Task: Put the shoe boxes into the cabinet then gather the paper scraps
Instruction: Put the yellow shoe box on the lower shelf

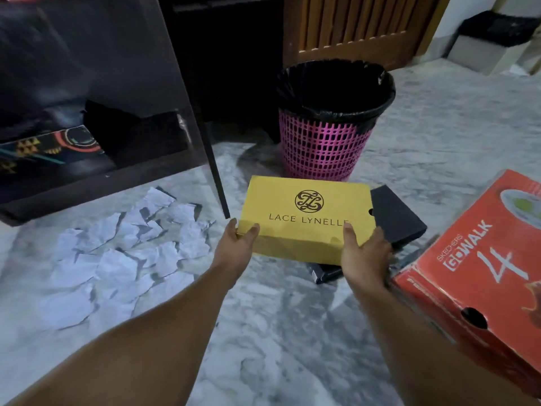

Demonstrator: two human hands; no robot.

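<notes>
A yellow shoe box point(304, 212) marked LACE LYNELLE sits on top of a black shoe box point(395, 215) on the marble floor. My left hand point(237, 244) grips its near left corner, thumb on the lid. My right hand point(363, 253) grips its near right corner the same way. A red Skechers shoe box point(474, 276) stands at the right, close to my right forearm. Several torn white paper scraps point(123, 250) lie spread on the floor at the left. The dark cabinet point(96, 68) stands open at the upper left, with a patterned box point(49, 148) inside.
A pink mesh bin point(325, 142) with a black liner stands just behind the yellow box. The cabinet door's edge point(216, 177) comes down to the floor near the box's left corner. A slatted wooden door point(360, 27) is at the back.
</notes>
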